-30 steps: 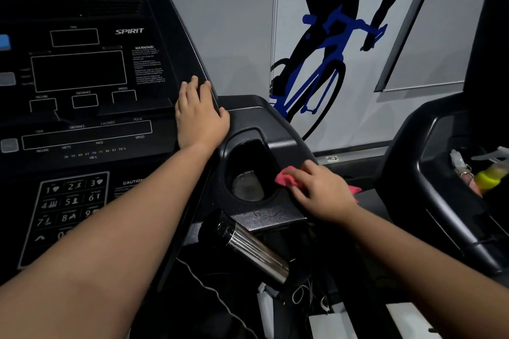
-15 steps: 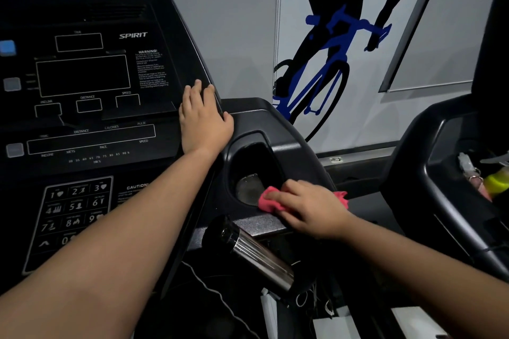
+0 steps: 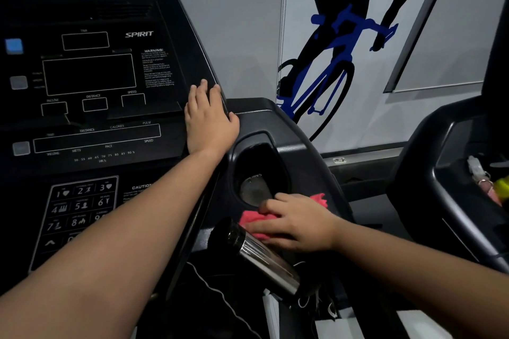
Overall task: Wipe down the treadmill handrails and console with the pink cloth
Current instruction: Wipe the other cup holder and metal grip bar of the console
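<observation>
one change | right hand [image 3: 300, 224] slid pink cloth [image 3: 256, 219] toward chrome grip [image 3: 264, 259]

Console [image 3: 91, 107]: black, marked "SPIRIT", with dark display windows, a blue button at upper left and a numbered keypad at lower left.
Left hand [image 3: 209, 124]: lies flat on the console's right edge, fingers straight.
Cup holder [image 3: 261, 176]: dark recess right of the console, between the two hands.
Pink cloth [image 3: 257, 217]: bunched on the ledge just below the cup holder.
Right hand [image 3: 300, 226]: presses the cloth, fingers stretched leftward over it.
Handrail grip [image 3: 264, 259]: chrome cylinder with a black cap, slanting down to the right, just beneath the right hand.
Wall mural [image 3: 330, 63]: black cyclist on a blue bicycle.
Neighbouring machine [image 3: 440, 173]: at the right edge; its tray holds something yellow-green [image 3: 501, 187], perhaps a spray bottle, cut off by the frame.
</observation>
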### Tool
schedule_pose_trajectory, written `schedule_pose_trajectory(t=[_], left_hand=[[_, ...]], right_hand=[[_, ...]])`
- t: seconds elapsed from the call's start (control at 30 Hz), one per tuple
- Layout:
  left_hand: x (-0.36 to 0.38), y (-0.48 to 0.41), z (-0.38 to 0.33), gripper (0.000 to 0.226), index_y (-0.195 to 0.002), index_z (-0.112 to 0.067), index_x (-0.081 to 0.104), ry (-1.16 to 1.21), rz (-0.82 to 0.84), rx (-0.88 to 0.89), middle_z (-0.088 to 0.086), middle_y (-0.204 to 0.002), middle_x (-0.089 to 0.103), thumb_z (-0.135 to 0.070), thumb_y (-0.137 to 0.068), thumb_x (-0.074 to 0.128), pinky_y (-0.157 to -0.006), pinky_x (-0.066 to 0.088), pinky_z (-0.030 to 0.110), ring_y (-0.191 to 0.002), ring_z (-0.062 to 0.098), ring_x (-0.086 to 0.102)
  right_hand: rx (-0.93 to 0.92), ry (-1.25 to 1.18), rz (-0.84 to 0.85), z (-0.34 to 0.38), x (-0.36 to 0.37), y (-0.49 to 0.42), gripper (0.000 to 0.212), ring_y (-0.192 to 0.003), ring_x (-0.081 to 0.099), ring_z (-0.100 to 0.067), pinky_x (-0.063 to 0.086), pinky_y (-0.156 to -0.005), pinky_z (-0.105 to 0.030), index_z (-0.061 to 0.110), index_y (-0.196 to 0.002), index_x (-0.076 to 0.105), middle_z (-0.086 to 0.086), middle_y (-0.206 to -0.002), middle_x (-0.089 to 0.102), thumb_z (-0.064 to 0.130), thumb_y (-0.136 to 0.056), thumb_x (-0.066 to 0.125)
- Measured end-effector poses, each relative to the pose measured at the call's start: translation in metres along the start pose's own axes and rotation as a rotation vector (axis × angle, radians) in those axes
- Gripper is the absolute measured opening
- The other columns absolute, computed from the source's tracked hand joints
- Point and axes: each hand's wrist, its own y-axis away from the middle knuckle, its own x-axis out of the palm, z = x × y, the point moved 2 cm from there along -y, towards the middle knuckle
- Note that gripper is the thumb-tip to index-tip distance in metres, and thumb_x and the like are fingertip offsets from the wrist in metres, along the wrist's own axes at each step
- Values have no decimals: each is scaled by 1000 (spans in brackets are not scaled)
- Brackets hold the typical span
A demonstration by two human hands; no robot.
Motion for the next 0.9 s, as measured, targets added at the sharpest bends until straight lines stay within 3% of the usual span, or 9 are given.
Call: schedule_pose_trajectory(t=[0.13,0.27,0.37,0.43,0.6,0.77,0.9], left_hand=[[2,-1,1,60,-144,-11,32,-18,8,4,10,-157,17,-25,-88,50,-117,13,43,-146,27,7],[1,-3,0,60,-143,-11,33,-21,7,5,10,-157,18,-25,-88,50,-117,14,43,-146,27,8],[1,-2,0,59,-144,-11,33,-22,3,6,10,-157,18,-24,-88,50,-117,14,42,-146,26,8],[1,-2,0,59,-144,-11,32,-12,2,4,9,-157,17,-24,-89,50,-117,13,41,-146,26,7],[1,-2,1,58,-143,-11,34,-14,-8,8,10,-156,19,-24,-89,50,-117,14,42,-146,26,8],[3,-3,1,58,-142,-11,34,-26,-3,13,10,-156,19,-24,-88,50,-117,14,42,-146,27,8],[3,-3,2,57,-142,-11,35,-20,-10,11,11,-156,20,-23,-88,51,-117,14,43,-146,27,8]], right_hand=[[-106,-36,9,5,4,-13,23,-72,49,-21,39,-56,-27,31,-111,51,-2,-97,53,38,-90,47],[-131,-58,41,14,13,-56,9,-68,50,-26,45,-47,-33,11,-77,59,-9,-93,55,18,-81,56],[-82,-47,91,15,19,-79,31,-74,53,-25,49,-52,-34,9,-90,69,-9,-99,56,23,-85,41],[-75,-85,83,10,18,-81,30,-77,53,-25,49,-57,-32,15,-102,67,-8,-97,54,28,-86,46],[183,-190,-53,-16,12,-74,38,-75,56,-25,49,-63,-32,17,-102,67,-4,-87,55,45,-88,46],[51,-103,-89,14,18,-73,33,-72,48,-18,39,-54,-26,23,-100,69,0,-85,53,42,-87,47],[-119,15,17,22,22,-76,38,-77,35,-11,36,-59,-23,29,-99,71,6,-101,43,35,-89,35]])
